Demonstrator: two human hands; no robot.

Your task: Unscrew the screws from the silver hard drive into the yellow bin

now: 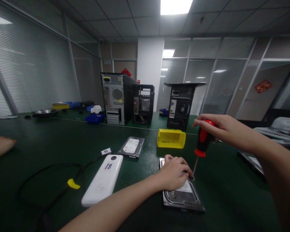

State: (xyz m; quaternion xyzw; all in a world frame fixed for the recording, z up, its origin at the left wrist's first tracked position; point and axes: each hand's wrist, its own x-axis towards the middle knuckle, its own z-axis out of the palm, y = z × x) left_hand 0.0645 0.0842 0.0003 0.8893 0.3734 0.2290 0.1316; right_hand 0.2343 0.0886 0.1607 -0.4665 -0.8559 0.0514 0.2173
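My right hand (214, 125) is wrapped round the handle of a red and black screwdriver (203, 140), held nearly upright. Its tip meets the right edge of a silver hard drive (183, 196) lying on the green table (140, 206). On the upper part of that drive rests my left hand (176, 172), fingers curled together near the screwdriver tip; whether they pinch anything small is hidden. Just behind the drive is a yellow bin (171, 139). A second hard drive (132, 146) lies further left.
A white case marked 18 (103, 180) and a black cable (50, 166) lie at left. Three computer towers (114, 96) stand behind, with blue bins (94, 118). Another person's hand (1, 145) is at the left edge. Another drive (253, 162) lies at right.
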